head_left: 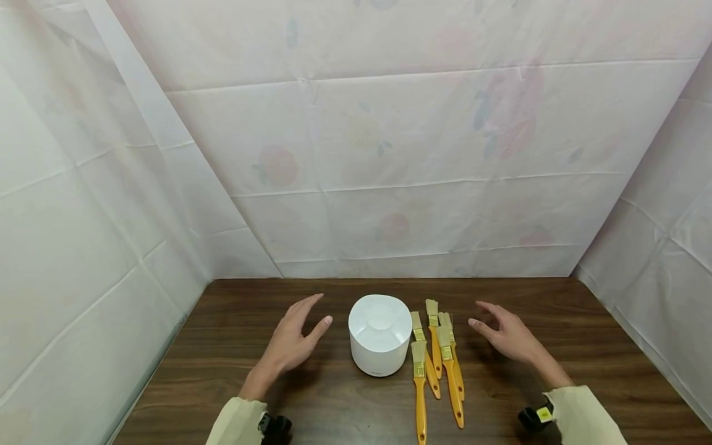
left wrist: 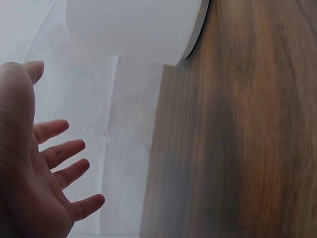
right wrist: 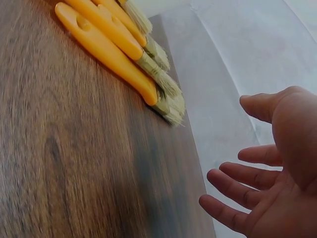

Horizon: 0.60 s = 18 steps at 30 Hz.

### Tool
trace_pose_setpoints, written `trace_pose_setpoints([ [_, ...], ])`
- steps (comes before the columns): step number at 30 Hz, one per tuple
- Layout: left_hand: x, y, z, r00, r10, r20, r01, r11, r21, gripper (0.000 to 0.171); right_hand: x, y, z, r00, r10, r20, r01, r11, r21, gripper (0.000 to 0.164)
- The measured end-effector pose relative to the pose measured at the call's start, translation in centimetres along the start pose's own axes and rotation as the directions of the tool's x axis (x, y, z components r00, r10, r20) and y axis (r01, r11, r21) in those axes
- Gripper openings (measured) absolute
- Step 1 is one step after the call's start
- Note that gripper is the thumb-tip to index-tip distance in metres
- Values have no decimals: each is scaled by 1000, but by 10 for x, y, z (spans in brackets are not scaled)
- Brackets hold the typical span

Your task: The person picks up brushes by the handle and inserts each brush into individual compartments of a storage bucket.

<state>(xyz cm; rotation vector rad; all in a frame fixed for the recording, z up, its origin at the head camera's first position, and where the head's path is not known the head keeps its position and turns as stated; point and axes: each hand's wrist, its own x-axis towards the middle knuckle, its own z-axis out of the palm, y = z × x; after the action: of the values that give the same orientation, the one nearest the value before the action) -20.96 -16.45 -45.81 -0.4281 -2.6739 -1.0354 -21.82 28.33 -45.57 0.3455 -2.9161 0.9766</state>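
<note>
The left hand (head_left: 292,340) and right hand (head_left: 508,337) are loose and empty, 1 on each side of a white tub (head_left: 381,337) near the back edge of the table (head_left: 345,408) and 5 brushes (head_left: 448,364), handles (head_left: 421,405) pointing away from that edge, maybe for easy reach.

a white, round container (head_left: 380,360) stands upright on the counter (head_left: 345,408); just to its right lie five paintbrushes (head_left: 436,353) (yellow-orange handles, pale bristles), loosely bunched, some overlapping, bristles toward the far side.
</note>
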Motion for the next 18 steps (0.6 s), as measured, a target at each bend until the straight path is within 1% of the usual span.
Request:
trace_pose_setpoints([
  [5,2,5,4,999,-2,32,4,997,-72,59,2,-4,2,999,33,12,-33,999,28,63],
  [9,3,11,6,998,-14,57,21,992,-125,60,2,-6,3,999,46,13,-46,998,35,61],
  [18,8,22,12,995,7,98,10,984,-179,63,3,-8,5,996,74,49,-78,993,84,61],
])
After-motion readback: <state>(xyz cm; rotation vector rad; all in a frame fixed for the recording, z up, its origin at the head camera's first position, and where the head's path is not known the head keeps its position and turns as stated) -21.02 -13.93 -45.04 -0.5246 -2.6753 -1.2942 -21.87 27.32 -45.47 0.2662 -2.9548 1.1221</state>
